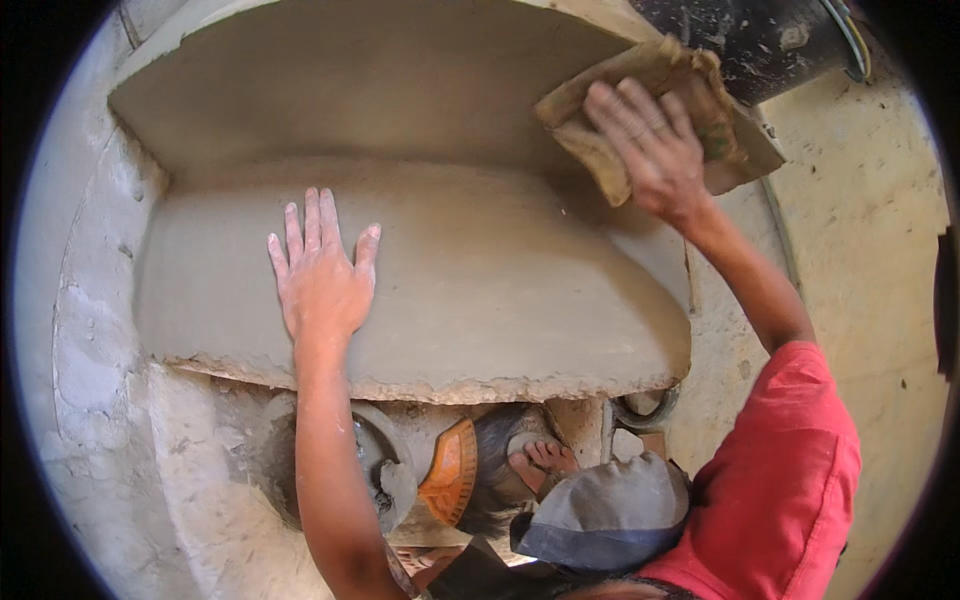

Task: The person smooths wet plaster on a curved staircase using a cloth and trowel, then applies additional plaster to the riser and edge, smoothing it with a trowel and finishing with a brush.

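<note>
**Sponge float on wet plaster ledge, both hands on the work**

Head view:
- Right hand [650,150] is pressing a worn brown sponge pad [640,90] against the upper right end of the grey plastered ledge [480,270]. The fingers are lying spread and nearly flat over the pad, not curled around it.
- The pad's long axis is running diagonally, low end at left near the back wall, high end pointing up and right toward the dark bucket [770,40]. It is sitting where the ledge top is meeting the recessed wall [350,90].
- Left hand [320,275] is lying wide open, palm down, fingers splayed and pointing up the frame, flat on the wet ledge top, holding nothing. It is sitting well apart from the pad, toward the ledge's left half.
- Ledge front edge is rough and crumbly [430,385].
- Below the ledge: a mortar-caked pan [385,480], an orange-soled sandal [450,470], a bare foot [540,465].
- Red sleeve [790,480] is covering the right upper arm.
</note>
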{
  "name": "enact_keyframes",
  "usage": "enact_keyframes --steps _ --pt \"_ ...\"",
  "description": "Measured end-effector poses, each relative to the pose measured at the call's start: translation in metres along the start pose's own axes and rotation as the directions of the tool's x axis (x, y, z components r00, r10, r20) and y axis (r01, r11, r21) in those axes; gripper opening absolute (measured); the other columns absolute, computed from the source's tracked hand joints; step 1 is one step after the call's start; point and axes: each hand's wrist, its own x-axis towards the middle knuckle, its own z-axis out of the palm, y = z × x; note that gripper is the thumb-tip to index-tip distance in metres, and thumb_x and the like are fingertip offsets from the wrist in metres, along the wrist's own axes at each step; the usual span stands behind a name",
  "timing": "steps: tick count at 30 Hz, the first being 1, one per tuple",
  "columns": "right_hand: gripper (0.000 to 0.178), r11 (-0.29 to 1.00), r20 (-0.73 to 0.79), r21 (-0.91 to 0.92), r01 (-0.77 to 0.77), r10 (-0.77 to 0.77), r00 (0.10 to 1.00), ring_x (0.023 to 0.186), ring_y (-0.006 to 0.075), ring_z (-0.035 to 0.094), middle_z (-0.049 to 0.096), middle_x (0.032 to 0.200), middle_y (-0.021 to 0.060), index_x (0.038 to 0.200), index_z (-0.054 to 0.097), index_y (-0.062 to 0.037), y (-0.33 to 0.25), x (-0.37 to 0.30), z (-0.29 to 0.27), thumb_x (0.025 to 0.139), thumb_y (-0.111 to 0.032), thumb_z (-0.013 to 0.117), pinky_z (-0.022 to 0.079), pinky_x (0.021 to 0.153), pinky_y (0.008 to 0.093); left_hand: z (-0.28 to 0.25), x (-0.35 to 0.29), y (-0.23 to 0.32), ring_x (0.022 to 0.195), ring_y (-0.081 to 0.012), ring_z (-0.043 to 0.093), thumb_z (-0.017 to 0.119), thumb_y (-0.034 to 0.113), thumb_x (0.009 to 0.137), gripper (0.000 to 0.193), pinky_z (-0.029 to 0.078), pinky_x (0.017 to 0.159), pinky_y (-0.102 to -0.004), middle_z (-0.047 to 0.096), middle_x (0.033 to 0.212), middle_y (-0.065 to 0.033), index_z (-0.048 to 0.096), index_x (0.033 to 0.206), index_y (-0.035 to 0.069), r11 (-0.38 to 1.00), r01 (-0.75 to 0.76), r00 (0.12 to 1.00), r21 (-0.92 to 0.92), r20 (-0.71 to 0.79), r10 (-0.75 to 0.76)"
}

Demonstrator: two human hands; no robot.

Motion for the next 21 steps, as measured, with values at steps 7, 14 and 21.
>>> enact_keyframes --steps 7,14,21 --pt "0.062 0.976 0.086 0.216 0.029 -0.049 0.995 0.153 0.0257 0.051 0.057 0.165 0.0078 0.152 0.063 -0.0058 -0.037 0.006 0.052 0.092 -0.020 0.061 0.040 0.124 0.0514 0.004 0.001 -0.004 0.168 -0.0325 0.020 0.043 0.060 0.112 0.081 0.012 0.137 -0.0536 0.027 0.181 -0.0088 0.029 0.173 0.008 0.999 -0.045 0.999 0.007 0.009 0.045" --pt "0.064 0.986 0.004 0.025 -0.167 0.167 0.986 0.152 0.0273 0.053 0.056 0.165 0.0103 0.152 0.062 -0.0025 0.001 -0.021 0.014 0.089 -0.018 0.062 0.041 0.123 0.0523 0.012 0.001 -0.003 0.167 -0.0336 0.022 0.044 0.060 0.112 0.081 0.013 0.136 -0.0538 0.028 0.181 -0.0093 0.030 0.172 0.008 0.998 -0.050 0.995 0.034 -0.079 0.053" --pt "0.055 0.974 0.105 0.219 0.051 -0.075 0.992 0.149 0.0289 0.056 0.059 0.162 0.0100 0.150 0.064 -0.0014 -0.031 0.001 0.029 0.097 -0.016 0.059 0.039 0.124 0.0506 0.003 0.000 -0.006 0.167 -0.0338 0.022 0.043 0.059 0.112 0.081 0.013 0.137 -0.0522 0.028 0.180 -0.0102 0.030 0.172 0.007 0.999 -0.048 0.999 0.002 -0.014 0.048"
